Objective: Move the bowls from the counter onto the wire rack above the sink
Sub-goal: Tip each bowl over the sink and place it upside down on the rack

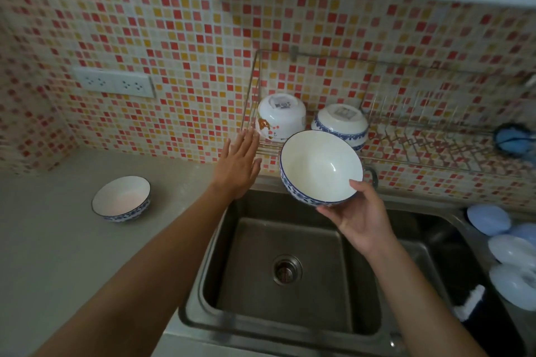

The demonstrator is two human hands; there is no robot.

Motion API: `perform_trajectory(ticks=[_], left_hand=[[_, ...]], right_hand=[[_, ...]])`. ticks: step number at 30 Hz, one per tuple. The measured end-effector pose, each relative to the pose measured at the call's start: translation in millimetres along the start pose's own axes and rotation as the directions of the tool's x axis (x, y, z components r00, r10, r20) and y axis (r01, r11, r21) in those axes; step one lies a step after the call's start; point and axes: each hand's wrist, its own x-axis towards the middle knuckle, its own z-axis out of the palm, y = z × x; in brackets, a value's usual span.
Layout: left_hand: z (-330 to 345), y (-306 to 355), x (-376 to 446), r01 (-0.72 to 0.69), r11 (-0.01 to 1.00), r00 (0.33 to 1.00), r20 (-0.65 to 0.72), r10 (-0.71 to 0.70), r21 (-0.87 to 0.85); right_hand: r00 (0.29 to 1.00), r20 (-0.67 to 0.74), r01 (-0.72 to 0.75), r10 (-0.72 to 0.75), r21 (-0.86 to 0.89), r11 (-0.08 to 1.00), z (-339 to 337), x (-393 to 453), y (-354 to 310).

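I see four bowls and the wire rack [420,151] fixed to the tiled wall above the sink. Two bowls sit upside down on the rack's left end: a white one with orange-brown markings [280,117], and at its 3 o'clock a blue-patterned one [340,124]. A third blue-rimmed bowl [320,166], white inside, is held tilted in front of them. The fourth [121,198] stands upright on the counter [58,240], at 9 o'clock from the held one.

The light was dim and even, with soft shadow filling the sink [278,255]. Wide-angle bending curved the far tiled wall [174,38], and the edges were slightly blurred.
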Motion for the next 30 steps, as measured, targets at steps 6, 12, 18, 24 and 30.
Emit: perform_trajectory(ticks=[6,12,18,24,30], left_hand=[[-5,-1,-1,-0.004,0.997,0.999,0.042,0.008,-0.075],[-8,-3,-2,0.000,0.985,0.999,0.051,0.009,-0.172],[-8,-7,-2,-0.026,0.977,0.999,0.032,0.033,-0.210],[-6,-7,-2,-0.026,0.969,0.999,0.023,0.032,-0.245],[-2,-7,-4,-0.020,0.967,1.000,0.017,0.025,-0.253]], right_hand=[[0.995,0.012,0.099,-0.098,-0.108,0.989,26,24,-40],[0.959,0.029,0.271,-0.281,-0.374,0.887,57,56,-71],[0.838,0.138,0.465,-0.529,-0.689,0.556,88,93,-88],[0.692,0.352,0.380,-0.630,-0.920,-0.097,100,130,-83],[0.680,0.580,0.358,-0.449,-0.797,-0.486,101,146,-60]])
